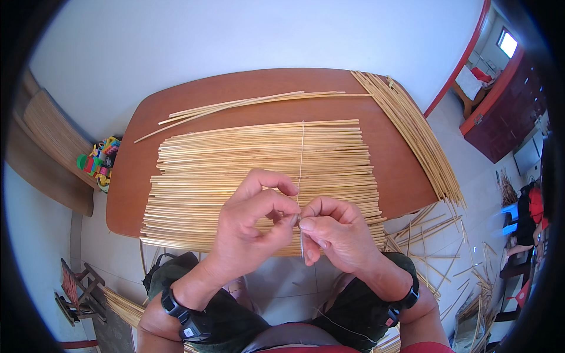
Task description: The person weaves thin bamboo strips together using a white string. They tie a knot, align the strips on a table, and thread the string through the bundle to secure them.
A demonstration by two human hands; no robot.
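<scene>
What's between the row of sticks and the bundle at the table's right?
In the head view, brown tabletop separates the row of sticks from the bundle.

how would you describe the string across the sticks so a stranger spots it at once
Find the brown table, then the wide row of straw-coloured sticks laid side by side at its near side. The string runs from the row's far edge, right of its middle, toward the left hand and right hand. It is the thin pale line crossing sticks that lie sideways.
</scene>
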